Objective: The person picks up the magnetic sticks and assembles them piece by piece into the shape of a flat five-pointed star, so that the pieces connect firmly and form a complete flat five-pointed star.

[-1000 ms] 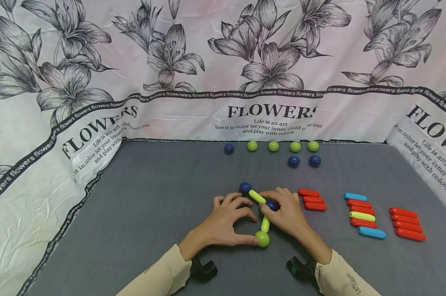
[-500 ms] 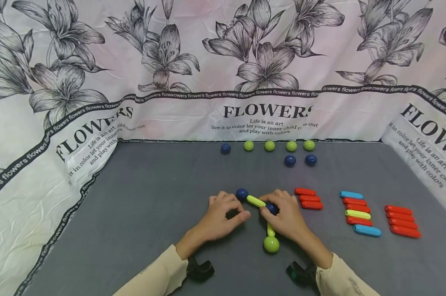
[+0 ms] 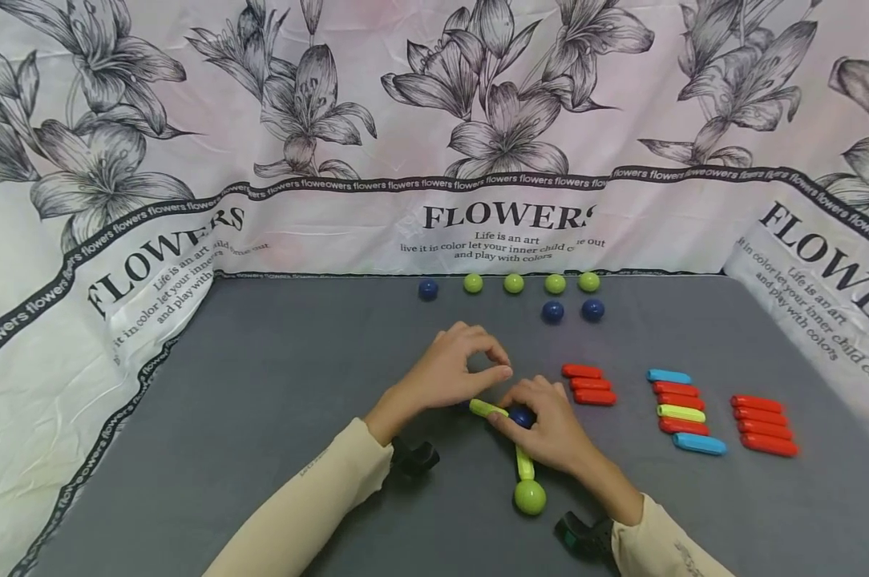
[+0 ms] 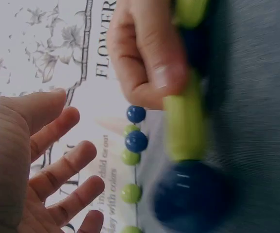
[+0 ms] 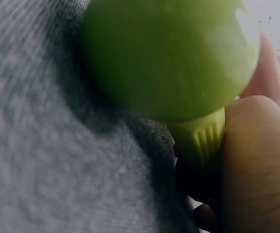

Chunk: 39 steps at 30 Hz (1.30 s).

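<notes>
A jointed figure of balls and yellow-green rods lies on the dark cloth. My right hand (image 3: 550, 421) pinches its middle blue ball (image 3: 521, 417) between thumb and fingers. One yellow-green rod (image 3: 488, 409) points left to an end blue ball (image 4: 190, 196), which my left hand hides in the head view. Another rod (image 3: 524, 463) runs toward the person and ends in a green ball (image 3: 529, 497), large in the right wrist view. My left hand (image 3: 456, 369) hovers just beyond the left rod, fingers relaxed and spread, holding nothing.
Along the back edge stand several green balls (image 3: 514, 284) and a blue ball (image 3: 428, 289), with two more blue balls (image 3: 553, 312) before them. To the right lie red rods (image 3: 592, 385), a mixed stack with a yellow-green rod (image 3: 681, 413), and further red rods (image 3: 766, 426).
My left hand has let go of the green ball and moved away toward the back. The figure has turned, its left rod swinging nearer the person. My right hand keeps its grip.
</notes>
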### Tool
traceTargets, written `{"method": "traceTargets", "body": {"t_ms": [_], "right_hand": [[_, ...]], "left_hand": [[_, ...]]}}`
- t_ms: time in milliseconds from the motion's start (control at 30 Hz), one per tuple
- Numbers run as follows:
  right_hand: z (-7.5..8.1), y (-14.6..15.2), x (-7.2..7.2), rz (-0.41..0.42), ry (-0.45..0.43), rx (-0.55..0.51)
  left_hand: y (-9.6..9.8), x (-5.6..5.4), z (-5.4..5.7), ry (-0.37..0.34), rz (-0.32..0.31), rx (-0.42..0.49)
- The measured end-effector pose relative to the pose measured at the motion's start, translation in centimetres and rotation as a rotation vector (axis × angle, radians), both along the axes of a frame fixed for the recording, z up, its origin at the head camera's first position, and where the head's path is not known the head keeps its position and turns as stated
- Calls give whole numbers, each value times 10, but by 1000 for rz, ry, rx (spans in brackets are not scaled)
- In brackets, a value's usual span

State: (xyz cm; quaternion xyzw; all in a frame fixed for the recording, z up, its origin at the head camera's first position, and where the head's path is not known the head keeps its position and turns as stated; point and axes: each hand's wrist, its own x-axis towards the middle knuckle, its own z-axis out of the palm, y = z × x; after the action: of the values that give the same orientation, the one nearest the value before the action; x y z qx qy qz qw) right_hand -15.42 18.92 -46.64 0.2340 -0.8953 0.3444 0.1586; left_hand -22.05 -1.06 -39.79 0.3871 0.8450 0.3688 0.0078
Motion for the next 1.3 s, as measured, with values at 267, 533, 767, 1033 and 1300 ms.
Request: {"method": "traceTargets", "body": {"t_ms": [267,533,767,1033,1300], "right_hand": [[-1,2,1,154,-19,-42],[0,3,2,268,-45,-55],[2,2,5,285,-26,-54],[2,1,4,291,18,-48],[2,2,4,297,21,-52]], "left_hand": [[39,-39,23,31,-62,-75],[69,-71,12,44,-157,-231],[92,-80,-3,85,-246,-376],[107,-72,-13,73,-310,-437],[108,-69,-25,73,-270,-413]]}}
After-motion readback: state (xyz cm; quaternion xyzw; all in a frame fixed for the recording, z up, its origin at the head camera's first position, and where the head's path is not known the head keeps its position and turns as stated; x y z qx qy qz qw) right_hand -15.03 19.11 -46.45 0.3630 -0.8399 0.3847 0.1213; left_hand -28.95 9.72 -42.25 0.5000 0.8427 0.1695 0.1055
